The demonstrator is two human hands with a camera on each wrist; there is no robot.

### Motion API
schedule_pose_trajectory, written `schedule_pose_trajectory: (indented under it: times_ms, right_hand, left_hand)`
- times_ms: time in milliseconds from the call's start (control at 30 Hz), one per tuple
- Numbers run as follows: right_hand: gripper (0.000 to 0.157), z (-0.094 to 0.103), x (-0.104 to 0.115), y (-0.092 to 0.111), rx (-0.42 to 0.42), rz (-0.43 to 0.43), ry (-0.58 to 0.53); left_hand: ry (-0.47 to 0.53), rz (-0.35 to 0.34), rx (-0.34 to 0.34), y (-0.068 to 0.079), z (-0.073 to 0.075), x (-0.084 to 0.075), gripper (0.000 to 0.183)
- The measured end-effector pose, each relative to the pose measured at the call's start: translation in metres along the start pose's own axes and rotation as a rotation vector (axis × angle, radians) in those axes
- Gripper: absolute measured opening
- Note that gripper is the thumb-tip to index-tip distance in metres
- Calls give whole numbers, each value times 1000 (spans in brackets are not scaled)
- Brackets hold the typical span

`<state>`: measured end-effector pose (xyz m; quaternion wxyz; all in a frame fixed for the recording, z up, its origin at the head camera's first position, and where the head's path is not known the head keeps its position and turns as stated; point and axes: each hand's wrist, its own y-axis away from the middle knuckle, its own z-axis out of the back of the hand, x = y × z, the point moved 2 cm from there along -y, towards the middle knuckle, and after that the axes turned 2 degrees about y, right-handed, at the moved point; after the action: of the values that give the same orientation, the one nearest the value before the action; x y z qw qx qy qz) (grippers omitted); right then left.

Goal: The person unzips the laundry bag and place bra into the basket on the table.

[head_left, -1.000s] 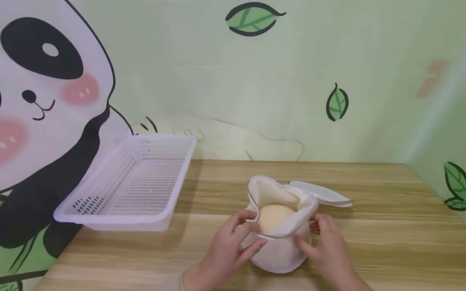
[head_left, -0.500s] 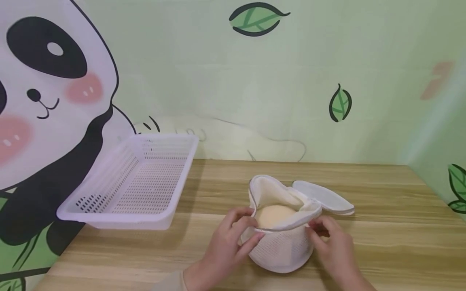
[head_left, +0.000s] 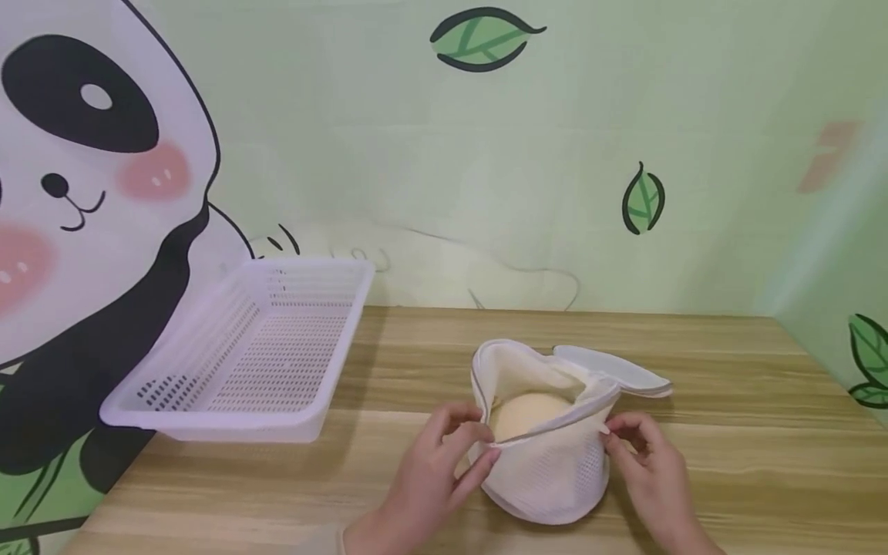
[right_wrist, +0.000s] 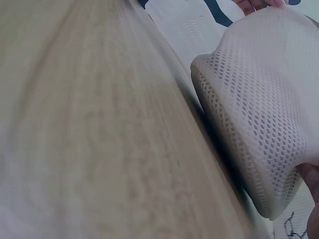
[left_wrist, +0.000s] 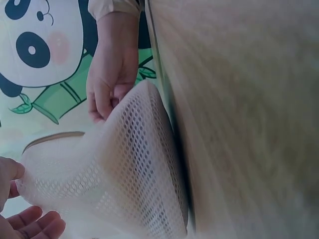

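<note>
A white basket (head_left: 208,418) stood leftmost on the table (head_left: 409,362), well apart from the hands. The left hand (head_left: 437,466) pinched the bag's near left rim between fingers and thumb. The mesh bag (head_left: 537,478) sat upright on the table between both hands, its mouth gaping around a pale dome (head_left: 530,412). It looked light, limp and grippy, apt to fold under a push; the zip-edged rim seemed the firmest hold. The dome's stiffness could not be told. The flap (head_left: 617,371) hung back behind. The right hand (head_left: 648,470) pinched the bag's right side, fingertips close together.
</note>
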<state>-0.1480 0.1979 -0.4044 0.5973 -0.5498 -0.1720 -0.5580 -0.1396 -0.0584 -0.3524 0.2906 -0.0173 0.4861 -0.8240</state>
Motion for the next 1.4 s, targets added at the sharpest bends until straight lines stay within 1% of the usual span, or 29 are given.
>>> schedule_pose_trajectory:
  times_ms: [67, 133, 267, 300, 400, 500, 600, 733, 867, 967, 1067, 1133, 1233, 1300, 1400]
  right_hand:
    - [18, 0, 1, -1, 20, -8, 3]
    - [23, -1, 5, -3, 44, -25, 1]
    - [32, -2, 13, -5, 73, -56, 57]
    - [32, -2, 15, -5, 70, -48, 81]
    - [21, -2, 18, -5, 40, 8, 164]
    - [15, -1, 18, -3, -4, 54, 193]
    - [14, -1, 16, 0, -41, 58, 115]
    - [14, 2, 11, 4, -70, 66, -37]
    - [16, 4, 5, 6, -64, 68, -172]
    - [16, 5, 2, 7, -57, 49, -218]
    - [15, 6, 1, 8, -53, 48, -191]
    - [16, 6, -1, 9, -47, 54, -165]
    - [15, 6, -1, 9, -40, 65, -138]
    - [12, 6, -1, 9, -39, 64, -118]
    - [10, 6, -1, 8, -46, 51, -98]
  left_hand:
    - [4, -20, 1, 0, 0, -3, 21]
    - [16, -40, -2, 0, -1, -5, 19]
    - [31, -90, -21, 0, -2, -8, 17]
    - [35, -99, -23, 0, -2, -8, 18]
    - [49, -121, -30, 0, -4, -9, 19]
    - [56, -128, -35, 1, -5, -10, 18]
    - [57, -103, -27, 2, -5, -10, 18]
    - [43, -17, -6, 3, -4, -9, 20]
    - [37, 56, -1, 3, -2, -6, 23]
    - [48, 84, 8, 2, 0, -5, 22]
    - [49, 102, 31, 1, 3, -5, 18]
    - [34, 94, 34, -2, 6, -3, 14]
    - [22, 75, 31, -12, 13, 0, 14]
    - [27, 52, 41, -22, 18, 1, 16]
    - [52, 19, 97, -41, 24, 1, 18]
